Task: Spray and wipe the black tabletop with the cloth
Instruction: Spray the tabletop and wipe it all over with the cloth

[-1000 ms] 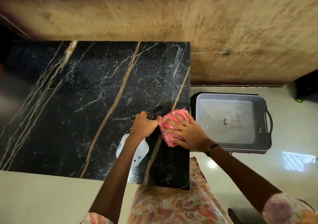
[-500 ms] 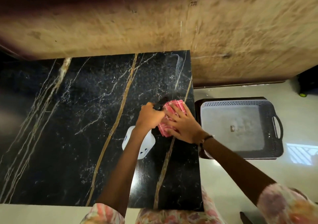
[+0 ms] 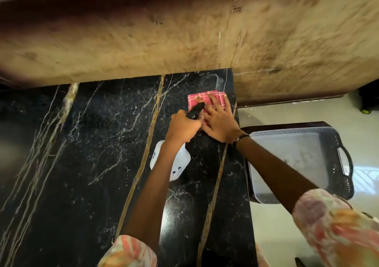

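Checked pink cloth (image 3: 207,99), veined black tabletop (image 3: 92,143)

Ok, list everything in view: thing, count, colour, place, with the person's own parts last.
tabletop: one, black with gold and white veins, centre and left.
cloth: one, pink checked, far right corner of tabletop, under right hand.
spray bottle: one, white body, black nozzle, held above tabletop.
basket: one, grey, perforated rim, right of table.
wall: one, tan, behind table.
floor: pale, glossy, right.
bracelet: one, dark, right wrist.
left hand: grips the bottle's neck.
right hand: flat, pressing cloth.
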`<state>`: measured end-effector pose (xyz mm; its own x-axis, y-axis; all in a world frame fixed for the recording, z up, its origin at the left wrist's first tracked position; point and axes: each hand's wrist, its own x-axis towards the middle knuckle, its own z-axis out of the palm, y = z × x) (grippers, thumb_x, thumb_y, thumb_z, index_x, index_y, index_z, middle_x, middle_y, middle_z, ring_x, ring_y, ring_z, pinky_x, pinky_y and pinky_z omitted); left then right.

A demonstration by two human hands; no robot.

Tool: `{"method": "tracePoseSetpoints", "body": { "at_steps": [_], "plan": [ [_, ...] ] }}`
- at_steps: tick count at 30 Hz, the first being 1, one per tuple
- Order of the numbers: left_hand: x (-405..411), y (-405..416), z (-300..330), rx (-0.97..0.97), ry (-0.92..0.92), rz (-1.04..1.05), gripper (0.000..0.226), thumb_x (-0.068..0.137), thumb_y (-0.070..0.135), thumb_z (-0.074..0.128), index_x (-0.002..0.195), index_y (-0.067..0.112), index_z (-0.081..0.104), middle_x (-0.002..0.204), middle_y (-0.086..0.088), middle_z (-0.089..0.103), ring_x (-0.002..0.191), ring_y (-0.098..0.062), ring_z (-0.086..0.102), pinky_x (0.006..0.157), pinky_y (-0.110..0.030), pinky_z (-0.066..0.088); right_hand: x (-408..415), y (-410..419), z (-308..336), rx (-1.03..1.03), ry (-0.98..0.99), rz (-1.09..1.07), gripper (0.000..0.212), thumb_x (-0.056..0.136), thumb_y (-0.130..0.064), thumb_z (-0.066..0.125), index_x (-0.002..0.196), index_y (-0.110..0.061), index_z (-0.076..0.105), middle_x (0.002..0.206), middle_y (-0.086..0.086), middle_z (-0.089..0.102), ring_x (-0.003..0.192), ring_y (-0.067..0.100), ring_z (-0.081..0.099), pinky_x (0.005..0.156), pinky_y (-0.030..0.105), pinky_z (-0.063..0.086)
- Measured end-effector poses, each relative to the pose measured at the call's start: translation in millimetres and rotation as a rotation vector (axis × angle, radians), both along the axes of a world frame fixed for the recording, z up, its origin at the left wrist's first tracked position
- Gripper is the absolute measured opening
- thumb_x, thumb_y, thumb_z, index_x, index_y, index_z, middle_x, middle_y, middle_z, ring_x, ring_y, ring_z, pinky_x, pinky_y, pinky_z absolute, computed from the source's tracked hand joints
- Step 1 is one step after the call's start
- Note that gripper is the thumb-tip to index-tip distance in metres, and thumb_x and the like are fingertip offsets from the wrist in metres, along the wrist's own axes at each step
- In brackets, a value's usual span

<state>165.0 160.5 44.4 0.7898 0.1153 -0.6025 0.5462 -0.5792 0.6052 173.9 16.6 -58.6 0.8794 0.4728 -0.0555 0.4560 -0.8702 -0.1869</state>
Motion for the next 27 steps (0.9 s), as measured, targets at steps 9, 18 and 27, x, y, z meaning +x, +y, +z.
{"method": "tracePoseSetpoints", "body": {
  "at_steps": [9, 18, 27],
  "plan": [
    [19, 14, -6, -0.03, 0.013, 0.052, 0.032, 0.085, 0.033, 0.061, 0.092, 0.002, 0.068, 0.087, -0.017, 0.072, 0.044, -0.015, 0.049, 0.031, -0.016, 0.034, 40, -76, -10, -0.014, -0.001, -0.044, 0.053, 0.095, -0.054, 0.028, 0.144, -0.036, 0.032, 0.154, 0.002, 0.03, 0.143, 0.035, 0.021, 0.111, 0.066, 0.01],
    [13, 42, -7, -0.072, 0.021, 0.113, 0.037, 0.075, 0.041, 0.063, 0.089, 0.007, 0.067, 0.086, -0.02, 0.071, 0.046, -0.023, 0.05, 0.05, -0.029, 0.042, 99, 34, 1, -0.086, 0.087, -0.145, 0.06, 0.093, -0.058, 0.006, 0.149, -0.041, 0.014, 0.16, -0.004, 0.006, 0.146, 0.034, -0.002, 0.106, 0.063, -0.014],
    [8, 53, -2, -0.077, -0.02, 0.11, 0.022, 0.084, 0.023, 0.063, 0.066, 0.011, 0.061, 0.078, -0.024, 0.067, 0.036, -0.014, 0.043, 0.036, -0.021, 0.037, 13, 18, -9, -0.013, -0.023, 0.094, 0.05, 0.096, -0.052, 0.026, 0.141, -0.035, 0.04, 0.155, -0.003, 0.028, 0.145, 0.031, 0.018, 0.115, 0.061, 0.005]
  ]
}}
